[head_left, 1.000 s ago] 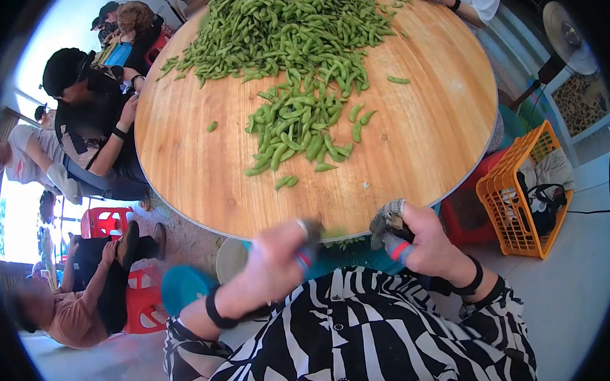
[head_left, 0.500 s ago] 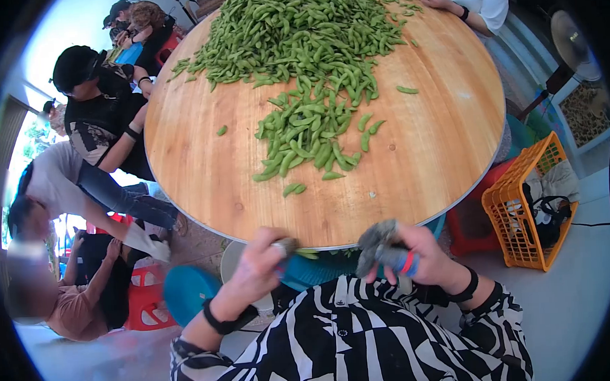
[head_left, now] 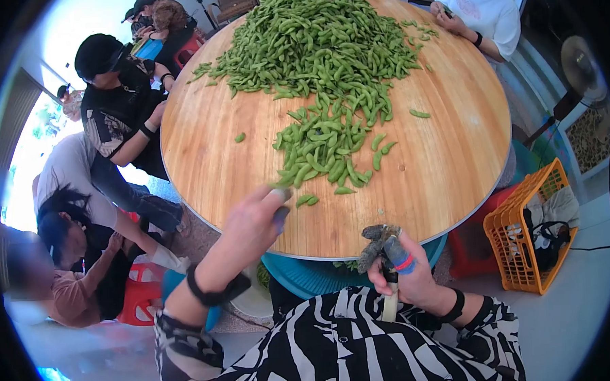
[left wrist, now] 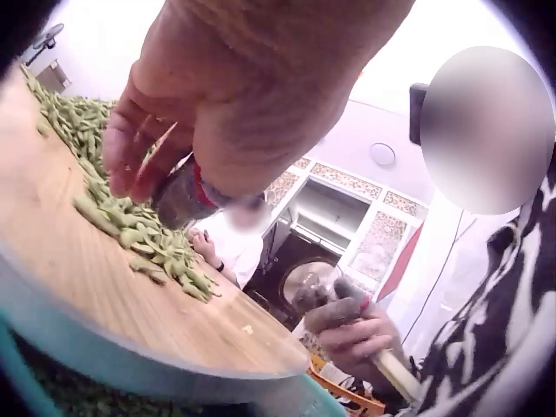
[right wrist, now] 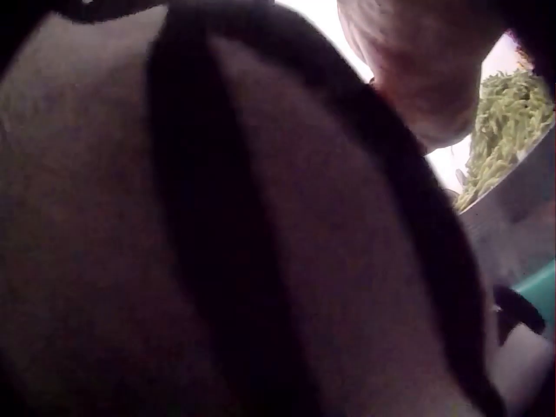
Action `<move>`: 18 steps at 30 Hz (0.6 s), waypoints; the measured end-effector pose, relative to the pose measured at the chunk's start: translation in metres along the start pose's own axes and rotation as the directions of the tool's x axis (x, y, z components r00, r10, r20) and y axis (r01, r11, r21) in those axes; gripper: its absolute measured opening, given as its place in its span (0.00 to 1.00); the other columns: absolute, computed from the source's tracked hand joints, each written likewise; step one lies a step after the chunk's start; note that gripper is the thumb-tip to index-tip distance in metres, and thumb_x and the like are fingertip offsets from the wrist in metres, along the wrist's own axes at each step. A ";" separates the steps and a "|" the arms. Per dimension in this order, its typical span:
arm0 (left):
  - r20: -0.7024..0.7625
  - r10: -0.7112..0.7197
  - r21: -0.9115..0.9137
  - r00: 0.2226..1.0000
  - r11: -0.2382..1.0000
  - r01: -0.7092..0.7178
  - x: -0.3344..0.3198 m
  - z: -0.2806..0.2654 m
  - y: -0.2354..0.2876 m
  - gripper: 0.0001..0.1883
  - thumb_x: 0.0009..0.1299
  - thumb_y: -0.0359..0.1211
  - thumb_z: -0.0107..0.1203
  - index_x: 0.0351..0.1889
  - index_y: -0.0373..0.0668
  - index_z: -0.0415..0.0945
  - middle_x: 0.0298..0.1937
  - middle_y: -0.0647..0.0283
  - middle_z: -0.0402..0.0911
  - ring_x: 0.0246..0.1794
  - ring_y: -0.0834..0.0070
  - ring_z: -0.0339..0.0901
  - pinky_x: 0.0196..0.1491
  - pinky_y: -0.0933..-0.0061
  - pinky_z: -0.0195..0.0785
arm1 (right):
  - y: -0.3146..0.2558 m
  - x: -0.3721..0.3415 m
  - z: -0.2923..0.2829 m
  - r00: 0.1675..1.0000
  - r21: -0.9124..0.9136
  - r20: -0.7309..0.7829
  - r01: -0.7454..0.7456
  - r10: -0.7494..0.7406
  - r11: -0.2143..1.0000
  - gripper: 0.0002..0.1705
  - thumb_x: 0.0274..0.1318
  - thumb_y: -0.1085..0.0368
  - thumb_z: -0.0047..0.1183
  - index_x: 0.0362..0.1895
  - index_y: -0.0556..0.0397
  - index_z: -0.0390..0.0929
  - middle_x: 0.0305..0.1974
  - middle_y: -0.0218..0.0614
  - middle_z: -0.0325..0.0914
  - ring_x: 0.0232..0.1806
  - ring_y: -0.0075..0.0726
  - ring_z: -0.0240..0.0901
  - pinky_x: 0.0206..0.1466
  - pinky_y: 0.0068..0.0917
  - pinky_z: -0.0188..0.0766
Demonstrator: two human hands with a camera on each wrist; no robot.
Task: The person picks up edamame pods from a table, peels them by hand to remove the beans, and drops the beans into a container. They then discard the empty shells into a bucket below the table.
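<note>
My left hand [head_left: 248, 223] reaches over the near edge of the round table, next to the green soybean pods [head_left: 323, 149]. In the left wrist view its fingers [left wrist: 130, 148] are loosely bent and spread above the pods, and a grey cover [left wrist: 184, 195] sits on the thumb. My right hand [head_left: 423, 280] is in front of my body by the table edge. It grips a tool with a pale, straight handle [head_left: 390, 306] pointing down; the tool's working end is hidden among grey finger covers [head_left: 399, 251] banded with blue and red.
A large heap of pods [head_left: 312, 44] covers the far part of the wooden table [head_left: 453, 157]. Under the near edge stands a teal basin [head_left: 309, 275], with a pale bucket [head_left: 252, 302] beside it. An orange crate [head_left: 524, 228] is at right. Other people sit or bend around the table.
My left hand has moved from the table edge forward and up toward the pods. The pod seen between my hands half a second ago no longer shows there. The right hand has turned, exposing the pale handle.
</note>
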State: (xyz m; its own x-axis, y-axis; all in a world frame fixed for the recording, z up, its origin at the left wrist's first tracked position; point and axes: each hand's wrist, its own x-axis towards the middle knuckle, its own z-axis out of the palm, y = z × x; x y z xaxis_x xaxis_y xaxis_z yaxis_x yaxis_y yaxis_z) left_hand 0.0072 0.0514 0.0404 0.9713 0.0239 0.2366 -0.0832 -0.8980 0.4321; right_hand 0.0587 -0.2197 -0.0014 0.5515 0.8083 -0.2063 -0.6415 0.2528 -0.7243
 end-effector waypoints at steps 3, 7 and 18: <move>0.052 -0.060 0.092 0.997 0.994 0.055 0.038 0.029 -0.008 0.09 0.58 0.27 0.57 0.35 0.36 0.70 0.34 0.49 0.73 0.35 0.49 0.74 0.36 0.55 0.67 | -0.002 0.000 0.005 0.997 -0.127 -0.026 0.071 -0.075 0.989 0.20 0.71 0.57 0.27 0.57 0.56 0.60 0.22 0.39 0.71 0.15 0.22 0.60 0.16 0.16 0.56; 0.072 -0.125 0.241 0.990 0.965 0.105 0.054 0.050 -0.025 0.10 0.56 0.25 0.56 0.35 0.36 0.68 0.34 0.45 0.74 0.37 0.48 0.74 0.39 0.55 0.70 | -0.006 0.005 -0.002 0.990 -0.171 -0.053 0.118 -0.129 0.978 0.20 0.71 0.58 0.28 0.57 0.57 0.62 0.22 0.38 0.71 0.15 0.22 0.61 0.17 0.16 0.56; -0.073 -0.097 0.124 0.993 0.987 0.106 0.036 0.027 -0.038 0.11 0.55 0.24 0.54 0.37 0.33 0.71 0.34 0.46 0.74 0.35 0.47 0.73 0.39 0.55 0.68 | -0.026 0.031 -0.001 0.995 -0.222 -0.032 0.089 -0.098 0.971 0.20 0.68 0.66 0.31 0.61 0.56 0.61 0.30 0.41 0.74 0.18 0.21 0.63 0.18 0.15 0.59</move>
State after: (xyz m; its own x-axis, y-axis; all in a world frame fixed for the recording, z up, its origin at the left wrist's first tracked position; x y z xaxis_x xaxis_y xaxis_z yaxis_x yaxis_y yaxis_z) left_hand 0.0517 0.0742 0.0089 0.9560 0.1428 0.2563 0.0480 -0.9379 0.3436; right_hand 0.0928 -0.2017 0.0102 0.6285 0.7622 -0.1550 -0.4554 0.1990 -0.8677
